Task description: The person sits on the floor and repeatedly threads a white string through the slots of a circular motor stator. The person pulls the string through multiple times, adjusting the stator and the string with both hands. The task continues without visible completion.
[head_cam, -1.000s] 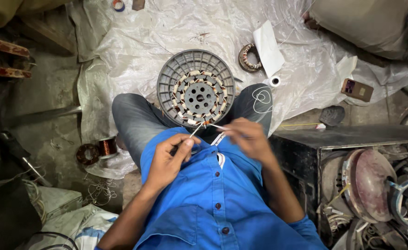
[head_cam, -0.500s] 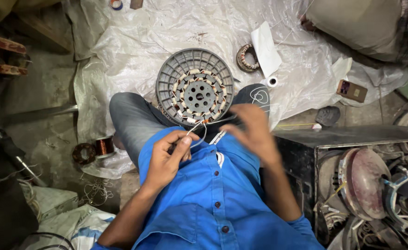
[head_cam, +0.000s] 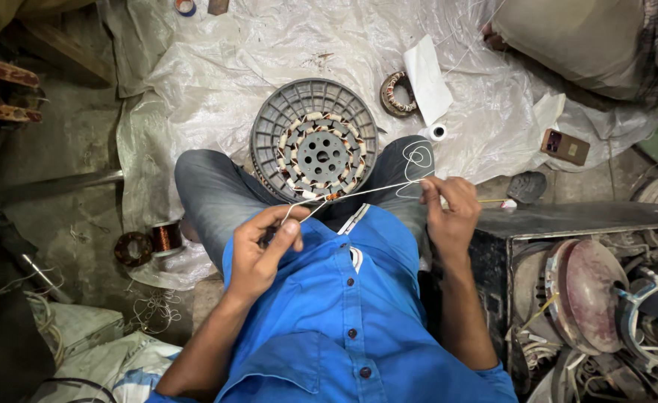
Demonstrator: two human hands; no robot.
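Note:
A round grey motor stator (head_cam: 315,142) with copper coil windings rests between my knees on a clear plastic sheet (head_cam: 217,67). A thin white string (head_cam: 366,190) runs taut from the stator's near edge across my lap. My left hand (head_cam: 263,250) pinches one end of the string close to my blue shirt. My right hand (head_cam: 450,213) holds the other end out to the right, where the string curls into a loop (head_cam: 417,158) above my knee.
A small wound coil ring (head_cam: 396,93), a folded white paper (head_cam: 427,78) and a white thread spool (head_cam: 437,133) lie beyond the stator. A copper wire spool (head_cam: 166,237) sits at my left. A dark metal box (head_cam: 568,220) and motor parts (head_cam: 590,295) crowd the right.
My right hand has moved out to the right, drawing the string tight away from the left hand. The left hand stays near my chest.

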